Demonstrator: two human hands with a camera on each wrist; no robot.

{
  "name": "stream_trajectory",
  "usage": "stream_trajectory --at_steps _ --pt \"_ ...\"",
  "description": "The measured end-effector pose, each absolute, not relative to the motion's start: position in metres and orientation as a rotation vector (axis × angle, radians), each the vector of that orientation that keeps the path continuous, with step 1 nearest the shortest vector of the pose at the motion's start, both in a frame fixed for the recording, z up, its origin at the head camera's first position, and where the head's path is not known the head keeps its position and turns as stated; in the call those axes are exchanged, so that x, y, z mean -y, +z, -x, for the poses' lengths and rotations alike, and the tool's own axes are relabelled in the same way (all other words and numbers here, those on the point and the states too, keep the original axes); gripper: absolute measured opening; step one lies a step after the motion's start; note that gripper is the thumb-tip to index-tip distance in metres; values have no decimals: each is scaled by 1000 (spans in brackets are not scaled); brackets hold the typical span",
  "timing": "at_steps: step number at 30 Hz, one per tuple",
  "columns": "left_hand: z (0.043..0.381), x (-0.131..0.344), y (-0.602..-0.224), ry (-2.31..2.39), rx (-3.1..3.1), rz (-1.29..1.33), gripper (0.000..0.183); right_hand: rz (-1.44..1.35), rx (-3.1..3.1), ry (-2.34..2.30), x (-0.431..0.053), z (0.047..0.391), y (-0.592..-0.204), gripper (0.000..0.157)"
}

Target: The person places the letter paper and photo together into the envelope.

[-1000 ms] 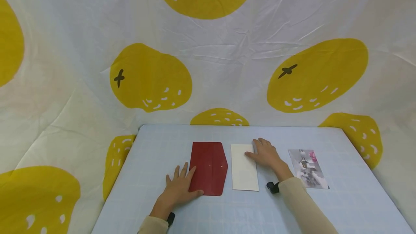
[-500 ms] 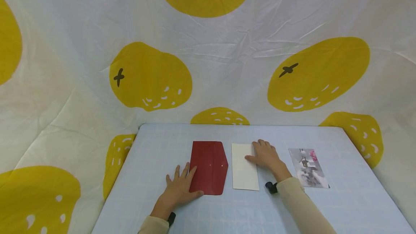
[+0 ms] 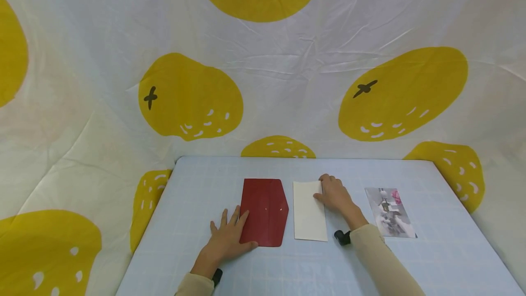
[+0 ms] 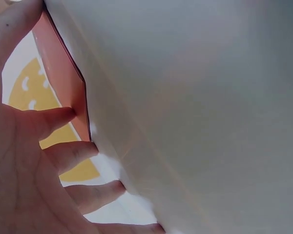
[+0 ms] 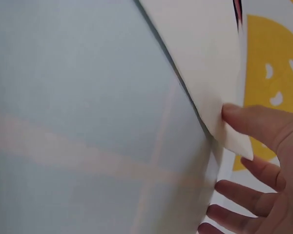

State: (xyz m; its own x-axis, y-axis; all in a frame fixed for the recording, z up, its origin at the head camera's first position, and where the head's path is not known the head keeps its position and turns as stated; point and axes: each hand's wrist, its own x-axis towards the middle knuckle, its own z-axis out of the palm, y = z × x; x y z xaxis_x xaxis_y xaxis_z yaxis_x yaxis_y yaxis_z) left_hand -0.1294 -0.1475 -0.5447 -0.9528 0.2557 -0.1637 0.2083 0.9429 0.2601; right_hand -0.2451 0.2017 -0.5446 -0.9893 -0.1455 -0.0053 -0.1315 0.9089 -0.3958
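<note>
My left hand (image 3: 225, 241) lies with its fingers spread at the left side of a red envelope (image 3: 265, 214); the left wrist view shows fingertips (image 4: 83, 148) and the envelope's edge (image 4: 63, 68). To the right lies a cream-white card (image 3: 308, 214), long side toward me. My right hand (image 3: 334, 193) pinches its far right corner: in the right wrist view the thumb (image 5: 246, 119) presses on the card (image 5: 198, 53) and the index fingertip sits at the corner, which tips up slightly. The other fingers of that hand stay on the tabletop.
A photo card (image 3: 390, 216) with a grey picture and a pink flower lies right of the right forearm. The pale blue checked tabletop (image 3: 263, 273) ends at a white cloth (image 3: 283, 99) with yellow fruit prints. A black band (image 3: 342, 237) is at the right wrist.
The right thumb has slid right toward the card's edge, and the fingers have drawn in at its far corner. The left hand and the red envelope have stayed still.
</note>
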Motion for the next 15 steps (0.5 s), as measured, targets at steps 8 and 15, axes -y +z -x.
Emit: stream_trajectory --at_steps 8,15 --pt "129 147 -546 343 -2907 -355 95 188 -2994 -884 -203 246 -540 40" --pt "129 147 -547 310 -2919 -354 95 102 -2869 -1176 -211 248 -544 32"
